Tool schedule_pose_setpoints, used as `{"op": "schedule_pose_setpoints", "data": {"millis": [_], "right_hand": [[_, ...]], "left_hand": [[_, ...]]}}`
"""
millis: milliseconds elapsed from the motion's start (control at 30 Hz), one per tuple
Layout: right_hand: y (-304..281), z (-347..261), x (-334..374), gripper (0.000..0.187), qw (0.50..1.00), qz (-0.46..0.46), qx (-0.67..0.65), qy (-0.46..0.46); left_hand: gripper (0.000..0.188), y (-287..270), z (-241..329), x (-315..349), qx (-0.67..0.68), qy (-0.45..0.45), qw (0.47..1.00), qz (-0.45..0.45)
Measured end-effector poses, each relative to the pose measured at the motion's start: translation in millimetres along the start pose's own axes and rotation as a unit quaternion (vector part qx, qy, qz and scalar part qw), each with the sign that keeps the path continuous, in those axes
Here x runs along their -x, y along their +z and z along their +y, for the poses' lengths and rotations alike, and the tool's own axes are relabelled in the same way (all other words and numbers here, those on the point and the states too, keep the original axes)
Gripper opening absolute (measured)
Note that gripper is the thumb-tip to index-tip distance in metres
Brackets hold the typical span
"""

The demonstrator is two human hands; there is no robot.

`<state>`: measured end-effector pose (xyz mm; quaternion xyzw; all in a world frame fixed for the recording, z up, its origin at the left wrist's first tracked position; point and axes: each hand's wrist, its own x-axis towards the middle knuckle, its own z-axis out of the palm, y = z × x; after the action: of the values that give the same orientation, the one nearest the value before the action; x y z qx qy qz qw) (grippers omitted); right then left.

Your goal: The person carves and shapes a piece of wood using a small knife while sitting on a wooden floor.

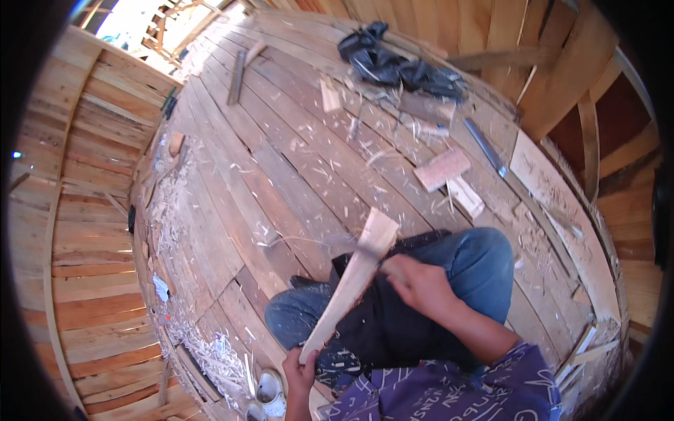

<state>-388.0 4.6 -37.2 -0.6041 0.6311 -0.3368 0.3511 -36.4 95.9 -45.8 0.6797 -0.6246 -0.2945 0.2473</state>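
Note:
A pale wooden piece [344, 295], broad at its far end and tapering toward me, lies slantwise over my lap. My left hand [299, 370] is closed round its narrow near end. Close to the broad end, my right hand [420, 284] is closed on a knife [366, 250]. The dark blade crosses the wood and is smeared by motion; its handle is hidden in my fist. Beneath the wood are a dark cloth [393, 316] and my bent knees in blue jeans [477, 263], sprinkled with chips.
Shavings are scattered over the plank floor [281, 175], heaped at the lower left [217, 358]. White clogs [270, 393] stand near my left hand. Rightward lie a reddish wood block [442, 170], a dark bar-shaped tool [484, 146] and a long board [562, 224]. A black plastic bag [400, 67] lies farther off.

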Motion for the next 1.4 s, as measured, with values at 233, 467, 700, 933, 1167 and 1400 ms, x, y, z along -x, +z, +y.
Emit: {"op": "schedule_pose_setpoints", "data": {"millis": [233, 467, 700, 933, 1167, 1400], "right_hand": [[3.9, 17.0, -11.7, 0.024, 0.991, 0.042, 0.025, 0.129], [13.2, 25.6, -10.6, 0.039, 0.992, 0.032, 0.008, -0.125], [7.6, 33.1, -17.0, 0.029, 0.984, -0.011, -0.147, 0.103], [8.0, 29.5, -14.6, 0.032, 0.993, -0.02, -0.087, 0.076], [10.4, 24.7, -13.2, 0.035, 0.995, -0.035, -0.066, 0.071], [11.6, 28.5, -11.8, 0.034, 0.999, -0.02, 0.025, 0.033]], "left_hand": [[0.014, -0.8, 0.7, 5.4, 0.019, -0.049, 0.999, -0.007], [0.015, 0.1, 3.4, 0.0, 0.041, -0.064, 0.997, -0.018], [0.014, 6.3, 4.0, 2.6, 0.045, -0.076, 0.996, -0.007], [0.016, 0.1, 9.8, -2.7, 0.047, -0.064, 0.997, -0.026], [0.016, 0.6, 5.3, -4.0, 0.062, -0.027, 0.998, -0.013], [0.017, -3.3, 11.2, -6.1, 0.06, -0.034, 0.997, -0.042]]}}
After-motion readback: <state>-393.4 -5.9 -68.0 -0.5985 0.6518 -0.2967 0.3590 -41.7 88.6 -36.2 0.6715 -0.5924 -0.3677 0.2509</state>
